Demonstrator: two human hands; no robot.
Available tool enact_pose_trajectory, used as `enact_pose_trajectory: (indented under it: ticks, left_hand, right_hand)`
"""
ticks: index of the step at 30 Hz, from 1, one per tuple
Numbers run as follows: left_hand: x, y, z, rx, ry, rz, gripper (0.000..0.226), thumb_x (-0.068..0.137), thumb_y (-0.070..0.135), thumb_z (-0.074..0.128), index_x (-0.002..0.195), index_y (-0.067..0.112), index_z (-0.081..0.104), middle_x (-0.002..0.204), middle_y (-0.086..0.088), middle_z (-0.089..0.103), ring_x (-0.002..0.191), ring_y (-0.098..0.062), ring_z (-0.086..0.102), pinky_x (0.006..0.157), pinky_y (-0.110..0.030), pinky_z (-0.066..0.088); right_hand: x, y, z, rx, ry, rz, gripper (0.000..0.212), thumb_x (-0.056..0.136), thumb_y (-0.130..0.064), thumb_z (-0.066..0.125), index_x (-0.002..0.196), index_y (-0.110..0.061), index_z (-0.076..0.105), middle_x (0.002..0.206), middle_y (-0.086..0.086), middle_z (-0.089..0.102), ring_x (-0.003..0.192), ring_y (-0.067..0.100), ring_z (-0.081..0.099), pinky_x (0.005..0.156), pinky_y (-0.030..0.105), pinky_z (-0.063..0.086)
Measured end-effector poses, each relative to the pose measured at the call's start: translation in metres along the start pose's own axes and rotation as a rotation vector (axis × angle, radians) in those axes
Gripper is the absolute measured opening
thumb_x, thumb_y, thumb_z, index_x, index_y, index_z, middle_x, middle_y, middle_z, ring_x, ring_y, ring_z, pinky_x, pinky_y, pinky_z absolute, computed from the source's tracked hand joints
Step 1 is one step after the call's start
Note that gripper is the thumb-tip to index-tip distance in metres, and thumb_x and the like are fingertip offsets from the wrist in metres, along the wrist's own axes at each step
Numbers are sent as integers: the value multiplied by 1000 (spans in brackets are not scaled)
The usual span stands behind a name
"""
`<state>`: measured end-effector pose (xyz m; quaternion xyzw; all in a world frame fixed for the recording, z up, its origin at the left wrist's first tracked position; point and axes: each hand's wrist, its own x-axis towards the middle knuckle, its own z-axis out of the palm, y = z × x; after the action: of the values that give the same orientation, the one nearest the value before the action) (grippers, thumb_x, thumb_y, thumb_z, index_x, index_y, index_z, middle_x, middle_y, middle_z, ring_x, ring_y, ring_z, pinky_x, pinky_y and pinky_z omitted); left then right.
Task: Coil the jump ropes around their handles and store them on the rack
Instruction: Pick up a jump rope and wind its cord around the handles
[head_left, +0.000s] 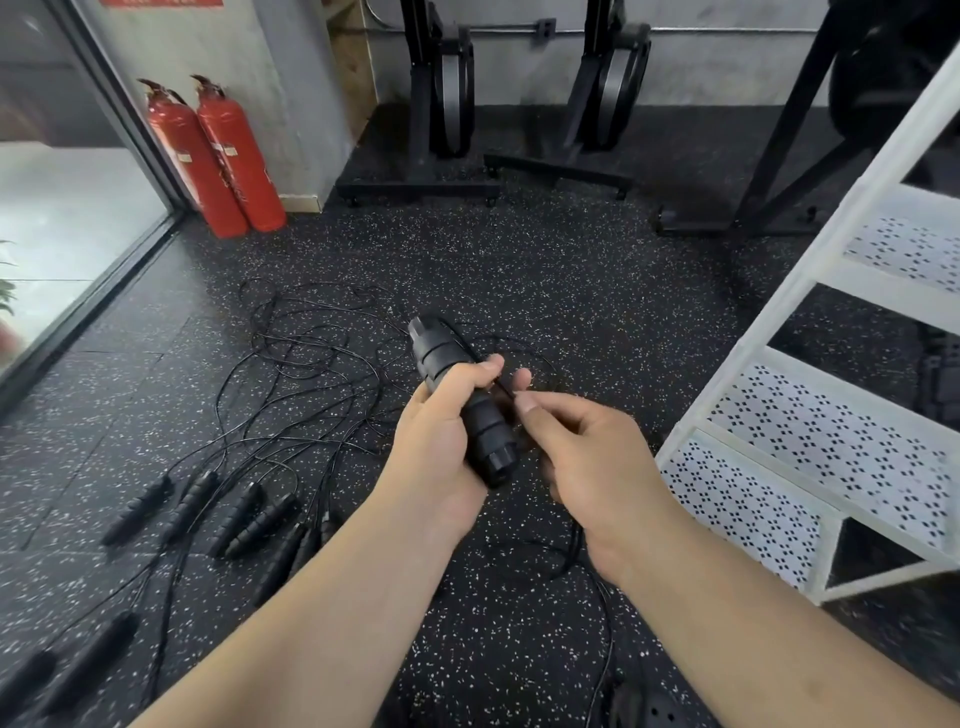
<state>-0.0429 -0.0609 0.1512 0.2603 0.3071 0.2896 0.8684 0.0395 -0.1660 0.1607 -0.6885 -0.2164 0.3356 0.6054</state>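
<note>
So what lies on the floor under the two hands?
Speckled rubber floor and loose black rope cords running beneath them. The left hand, right hand and held handles cover where those cords go.

The held handles (439, 348) are matt black and ridged, with a soft foam or rubber look; the loose handles (244, 514) on the near-left floor (571, 280) match them. The cords (306, 340) are thin, smooth and slightly glossy, like coated plastic. The floor is matt black rubber, grainy with pale flecks. The rack (831, 452) on the right is white-painted metal with perforated shelves. Far left, two fire extinguishers (223, 156) are glossy red painted metal, standing before a rough grey concrete wall (218, 52).
</note>
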Motion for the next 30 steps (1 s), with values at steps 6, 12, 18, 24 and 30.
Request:
enact_pose_trajectory:
  ticks: [6, 12, 18, 24, 30]
  left_hand:
    - [11, -3, -1, 11, 213, 60, 33, 86, 16, 82, 114, 15, 63, 80, -3, 66, 68, -16, 64, 62, -32, 58]
    - [13, 0, -4, 35, 313, -59, 57, 72, 49, 93, 113, 20, 66, 92, -2, 67, 75, -23, 68, 73, -38, 62]
    - [4, -7, 9, -29, 321, -138, 60, 78, 60, 88, 112, 13, 72, 94, -8, 78, 87, -29, 79, 87, -46, 64]
    - [-4, -7, 15, -114, 246, -187, 51, 84, 56, 84, 97, 8, 73, 86, -12, 78, 80, -27, 79, 76, -38, 64]
    - [-1, 0, 9, -8, 210, -80, 81, 80, 73, 74, 134, 13, 67, 121, -15, 78, 114, -30, 76, 114, -47, 49]
  right_hand:
    - [-9, 8, 11, -169, 19, -46, 28, 109, -31, 55, 99, -34, 81, 78, -19, 69, 68, 0, 56, 69, 26, 42]
    - [-27, 20, 20, -626, -65, -322, 37, 109, -56, 34, 132, -37, 55, 117, -20, 46, 106, 1, 54, 92, 25, 46]
    - [-13, 26, 14, -594, 19, -341, 37, 105, -62, 41, 137, -42, 43, 110, -17, 68, 95, 10, 66, 80, 38, 50]
    - [1, 22, 5, -725, 23, -536, 36, 104, -58, 53, 133, -38, 58, 105, -16, 70, 86, 11, 67, 75, 37, 54]
    - [19, 11, -13, -643, -4, -503, 22, 102, -47, 66, 121, -37, 67, 87, -19, 69, 80, -3, 65, 70, 12, 46]
